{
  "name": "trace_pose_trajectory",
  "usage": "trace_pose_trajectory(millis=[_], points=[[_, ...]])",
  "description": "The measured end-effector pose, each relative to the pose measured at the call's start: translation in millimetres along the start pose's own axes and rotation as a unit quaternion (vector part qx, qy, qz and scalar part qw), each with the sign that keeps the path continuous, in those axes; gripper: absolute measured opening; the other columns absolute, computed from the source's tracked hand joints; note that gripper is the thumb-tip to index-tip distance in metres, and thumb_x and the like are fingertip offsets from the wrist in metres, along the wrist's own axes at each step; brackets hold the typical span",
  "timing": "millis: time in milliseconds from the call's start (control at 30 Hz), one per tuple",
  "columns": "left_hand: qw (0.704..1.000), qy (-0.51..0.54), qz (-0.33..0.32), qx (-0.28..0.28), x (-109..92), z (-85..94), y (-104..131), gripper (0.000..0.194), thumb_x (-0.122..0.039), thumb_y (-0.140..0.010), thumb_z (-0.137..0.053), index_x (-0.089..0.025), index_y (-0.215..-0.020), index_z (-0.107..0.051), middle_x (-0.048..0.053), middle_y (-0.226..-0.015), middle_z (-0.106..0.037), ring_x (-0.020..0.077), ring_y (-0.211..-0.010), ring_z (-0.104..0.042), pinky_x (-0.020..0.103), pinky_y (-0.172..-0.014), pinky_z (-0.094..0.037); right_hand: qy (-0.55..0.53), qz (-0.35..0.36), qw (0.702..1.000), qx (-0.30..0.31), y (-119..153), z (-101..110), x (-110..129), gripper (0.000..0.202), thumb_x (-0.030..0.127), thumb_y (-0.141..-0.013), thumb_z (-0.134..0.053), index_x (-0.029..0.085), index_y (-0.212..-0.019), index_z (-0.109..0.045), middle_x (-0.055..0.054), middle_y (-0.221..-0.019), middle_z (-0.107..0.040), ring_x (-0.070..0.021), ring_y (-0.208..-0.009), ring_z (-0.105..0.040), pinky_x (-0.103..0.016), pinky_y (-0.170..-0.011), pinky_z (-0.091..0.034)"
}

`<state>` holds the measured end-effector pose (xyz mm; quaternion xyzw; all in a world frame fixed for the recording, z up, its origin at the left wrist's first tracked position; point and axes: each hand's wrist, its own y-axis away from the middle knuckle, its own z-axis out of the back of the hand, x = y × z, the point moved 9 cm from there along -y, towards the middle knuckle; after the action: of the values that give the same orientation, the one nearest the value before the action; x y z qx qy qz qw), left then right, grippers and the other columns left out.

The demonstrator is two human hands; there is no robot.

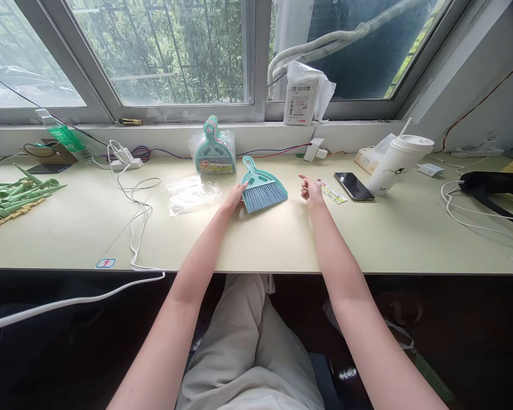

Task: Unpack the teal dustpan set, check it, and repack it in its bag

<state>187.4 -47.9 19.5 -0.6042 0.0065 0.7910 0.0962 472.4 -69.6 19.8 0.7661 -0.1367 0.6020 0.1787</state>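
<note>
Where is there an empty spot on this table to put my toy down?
Bare table lies along the near edge below the small brush, and between the white cable and the green sticks. It is crowded by the phone and cup.

We read this as a small packing or assembly workstation set up in a room by a window [162,51]: a long pale bench [367,239] runs under the sill with numbered stickers [105,263] on its front edge. We see stock in batches, a bagged stack of teal dustpans [214,149], a loose teal brush [263,191], empty clear bags [191,193] and a heap of green plastic parts [12,193]. Chargers and cables [130,171], a phone [354,185] and a lidded drink cup [395,162] make it look informal, not a factory line.
</note>
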Motion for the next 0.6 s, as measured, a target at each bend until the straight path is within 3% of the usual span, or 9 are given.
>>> trace_pose_trajectory(millis=[67, 167, 233, 300, 433, 600], points=[[0.999, 0.029, 0.024, 0.01, 2, -3.9, 0, 0.04, -0.053, -0.094, -0.04, -0.019, -0.101, -0.06, 0.007, -0.083, -0.065, 0.0179, -0.07, -0.064, 0.029, -0.062, -0.049, 0.136, 0.126, 0.983, 0.007, 11, -18, 18, 0.023, 0.02, -0.087, -0.045, 0.02, -0.095, -0.067, 0.003, -0.07, -0.06, -0.0054, -0.048, -0.045, -0.018, -0.05, -0.039], [0.999, 0.031, 0.008, 0.021, -7, -13.6, 4, 0.041, -0.051, -0.094, -0.043, -0.017, -0.11, -0.061, 0.007, -0.083, -0.064, 0.0166, -0.066, -0.061, 0.026, -0.057, -0.045, 0.342, 0.308, 0.887, 0.015, 43, -58, 35, 0.024, 0.029, -0.09, -0.048, 0.021, -0.096, -0.07, -0.006, -0.103, -0.067, -0.0148, -0.078, -0.06, -0.03, -0.074, -0.049], [0.999, -0.004, -0.044, 0.019, -20, -20.6, 7, 0.043, -0.05, -0.094, -0.044, -0.016, -0.112, -0.062, 0.007, -0.083, -0.065, 0.0171, -0.067, -0.06, 0.025, -0.057, -0.043, 0.432, 0.386, 0.814, 0.04, 65, -84, 33, 0.028, 0.034, -0.093, -0.047, 0.02, -0.105, -0.068, -0.011, -0.117, -0.063, -0.0237, -0.102, -0.058, -0.035, -0.08, -0.049], [0.993, -0.049, -0.104, -0.002, -33, -24.6, 12, 0.043, -0.049, -0.094, -0.043, -0.016, -0.111, -0.065, 0.007, -0.085, -0.066, 0.0184, -0.073, -0.06, 0.027, -0.063, -0.044, 0.477, 0.413, 0.775, 0.044, 76, -95, 27, 0.033, 0.038, -0.096, -0.043, 0.018, -0.112, -0.065, -0.014, -0.119, -0.061, -0.0281, -0.111, -0.052, -0.038, -0.083, -0.048], [0.977, -0.104, -0.185, -0.037, -48, -26.7, 20, 0.05, -0.052, -0.097, -0.036, -0.017, -0.11, -0.069, 0.005, -0.085, -0.068, 0.0206, -0.082, -0.06, 0.03, -0.075, -0.043, 0.485, 0.405, 0.775, 0.013, 73, -91, 24, 0.038, 0.042, -0.099, -0.035, 0.017, -0.104, -0.063, -0.014, -0.109, -0.062, -0.0283, -0.106, -0.053, -0.039, -0.084, -0.047], [0.979, -0.056, -0.192, -0.035, -47, -23.9, 18, 0.057, -0.058, -0.095, -0.035, -0.019, -0.126, -0.064, 0.004, -0.095, -0.071, 0.0218, -0.091, -0.061, 0.03, -0.078, -0.043, 0.476, 0.421, 0.772, 0.011, 65, -87, 27, 0.035, 0.04, -0.099, -0.032, 0.02, -0.094, -0.06, -0.013, -0.104, -0.061, -0.0266, -0.101, -0.054, -0.037, -0.081, -0.045]])
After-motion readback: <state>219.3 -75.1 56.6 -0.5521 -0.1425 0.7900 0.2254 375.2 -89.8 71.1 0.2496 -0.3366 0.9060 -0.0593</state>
